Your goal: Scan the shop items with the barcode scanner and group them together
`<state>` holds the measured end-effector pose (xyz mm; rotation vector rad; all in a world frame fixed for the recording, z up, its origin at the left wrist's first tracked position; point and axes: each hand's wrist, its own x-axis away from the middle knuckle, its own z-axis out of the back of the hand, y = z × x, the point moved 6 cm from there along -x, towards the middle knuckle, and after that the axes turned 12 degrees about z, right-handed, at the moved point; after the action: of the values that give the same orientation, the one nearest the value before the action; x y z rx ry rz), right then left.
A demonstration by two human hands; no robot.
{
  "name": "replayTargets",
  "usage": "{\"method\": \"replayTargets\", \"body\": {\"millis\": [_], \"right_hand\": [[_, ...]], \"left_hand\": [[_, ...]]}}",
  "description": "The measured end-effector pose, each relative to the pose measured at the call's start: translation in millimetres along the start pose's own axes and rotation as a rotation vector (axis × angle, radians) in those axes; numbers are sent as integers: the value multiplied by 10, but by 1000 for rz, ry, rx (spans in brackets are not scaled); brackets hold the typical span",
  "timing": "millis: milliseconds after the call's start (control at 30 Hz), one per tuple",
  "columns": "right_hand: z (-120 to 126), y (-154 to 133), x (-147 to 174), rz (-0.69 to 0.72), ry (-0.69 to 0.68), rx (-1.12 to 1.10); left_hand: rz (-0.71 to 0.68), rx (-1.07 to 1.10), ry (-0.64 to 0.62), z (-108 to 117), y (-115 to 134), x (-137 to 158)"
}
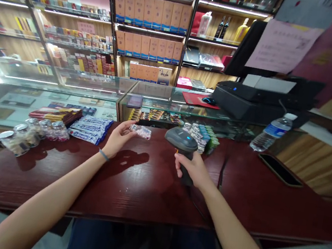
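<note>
My left hand is closed on a small clear candy jar, tipped on its side above the table. My right hand wraps round the handle of a dark grey barcode scanner, which shows a small blue light. The scanner's head points left, toward the jar, with a gap between them. Behind the scanner, small jars with silvery lids stand beside green and blue packs. To the left of my left hand lie blue-and-white packets.
Several lidded jars and red-gold packs stand at the table's left. On the right are a water bottle and a phone. A glass counter borders the far edge. A cable runs across the dark red table.
</note>
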<state>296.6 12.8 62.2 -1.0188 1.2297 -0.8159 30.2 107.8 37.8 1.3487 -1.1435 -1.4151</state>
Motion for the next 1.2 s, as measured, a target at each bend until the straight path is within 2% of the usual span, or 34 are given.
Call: {"method": "replayTargets", "body": {"millis": [133,267,467,633,767,967,1200], "right_hand": [[175,-80,-35,52,70,-44],[469,-240,-9,82,172,-59],[837,-404,185,124,286,-74],[993,-407,410,90,342,-74],[1106,-409,558,86,373,-57],[1200,-440,740,59,402,-22],[1185,-474,964,57,476,28]], "left_hand": [[-8,-26,-5,-124,33,36],[-4,-62,-38,-378,50,21],[58,-66,-21,-928,-64,-226],[94,-94,-23,-1469,-279,-483],[78,-146,-15,-1785,-442,-627],[19,-237,-44,-2053,-481,-728],[-52,-297,9,-2160,-419,-819]]}}
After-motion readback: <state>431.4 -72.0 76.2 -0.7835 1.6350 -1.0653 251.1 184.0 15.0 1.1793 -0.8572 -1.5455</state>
